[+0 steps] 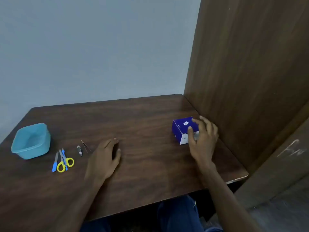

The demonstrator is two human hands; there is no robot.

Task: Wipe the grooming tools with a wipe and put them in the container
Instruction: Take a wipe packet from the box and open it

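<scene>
The right hand [203, 139] hovers over the blue wipe box [181, 131] at the counter's [150, 118] right side, fingers spread wide and holding nothing; something pale shows under the palm, perhaps a wipe, but it is too blurred to tell. The left hand [105, 158] lies flat on the counter, fingers relaxed. The tools, scissors [65, 162], file [55, 162], clipper [79, 150] and tweezers [86, 146], lie beside the empty tub [31, 141], well apart from the box. Nothing steadies the light box, so a one-handed pull could likely lift or drag it, or bring out several wipes.
</scene>
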